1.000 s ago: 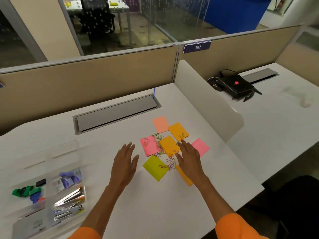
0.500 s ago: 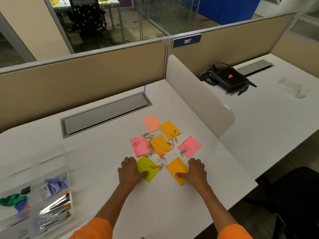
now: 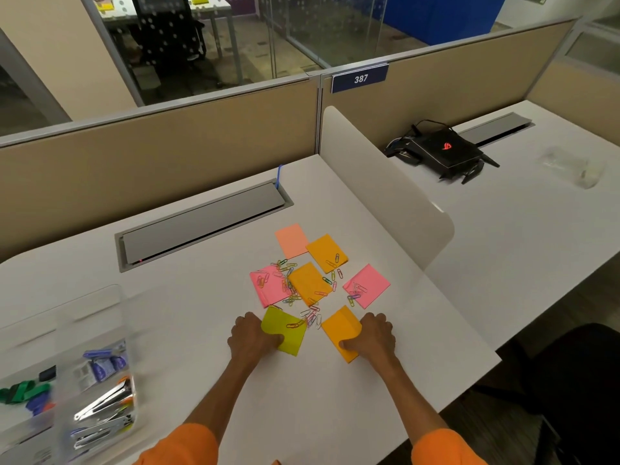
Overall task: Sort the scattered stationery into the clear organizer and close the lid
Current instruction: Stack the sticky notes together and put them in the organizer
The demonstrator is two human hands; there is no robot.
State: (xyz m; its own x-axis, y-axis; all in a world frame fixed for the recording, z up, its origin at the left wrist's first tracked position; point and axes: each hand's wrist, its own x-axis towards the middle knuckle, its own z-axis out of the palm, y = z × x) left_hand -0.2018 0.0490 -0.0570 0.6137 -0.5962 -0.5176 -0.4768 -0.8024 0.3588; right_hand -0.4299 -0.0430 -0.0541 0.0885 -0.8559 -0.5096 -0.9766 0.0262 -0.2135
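Fingers curled and thumb on top, the left hand [image 3: 252, 337] pinches the left edge of a yellow-green square sticky-note pad [image 3: 285, 325] lying on the white bench [image 3: 201, 347]. The right hand [image 3: 374, 335] pinches the right edge of an orange square sticky-note pad [image 3: 339, 328] the same way. Coloured wire paper clips [image 3: 312, 317] lie between and beyond both pads. At the near left, well apart, sits the blurred clear plastic organizer [image 3: 100, 307], holding silvery metal items [image 3: 104, 404].

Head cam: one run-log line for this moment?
left hand: grips yellow-green pad | right hand: grips orange pad | paper clips: scattered among pads | organizer: at left, open
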